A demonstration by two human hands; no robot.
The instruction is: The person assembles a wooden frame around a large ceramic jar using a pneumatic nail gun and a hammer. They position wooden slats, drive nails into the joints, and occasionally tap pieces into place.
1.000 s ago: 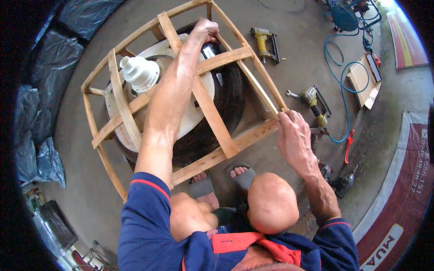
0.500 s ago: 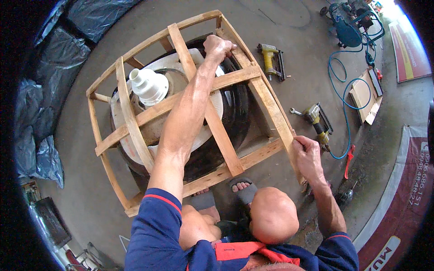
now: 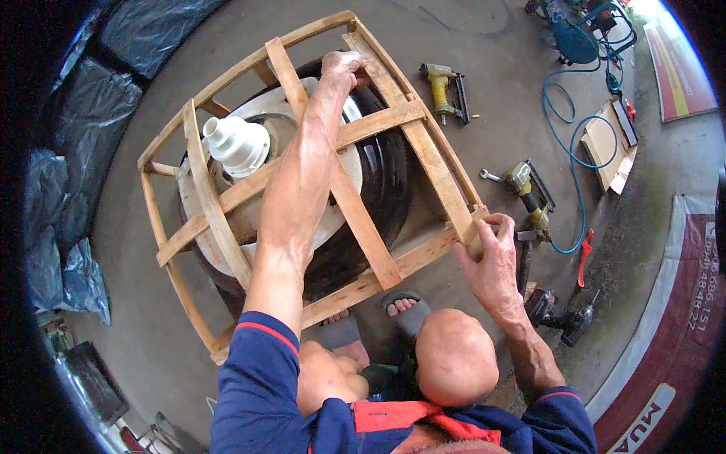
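Note:
A wooden crate frame (image 3: 366,286) of nailed strips stands around a large round black object (image 3: 378,178). On top of that lie a pale panel (image 3: 299,227) and a white stepped plastic fitting (image 3: 243,147). A loose-looking wooden slat (image 3: 432,168) runs along the crate's right side. My left hand (image 3: 340,72), fingers curled, grips this slat near its far end; the fingertips are partly hidden. At the near corner, my right hand (image 3: 493,265) holds the slat's other end between thumb and fingers.
To the right lie two yellow nail guns (image 3: 440,91) (image 3: 523,185), a wrench (image 3: 490,175), a cordless drill (image 3: 560,314) and a red-handled tool (image 3: 584,257). A blue air hose (image 3: 581,185) leads to a compressor (image 3: 571,34). Dark plastic-wrapped items (image 3: 91,129) line the left.
The slat has slid away from me, its near end now at the crate's corner instead of jutting past it. Both hands moved with it. The whole view shifted slightly.

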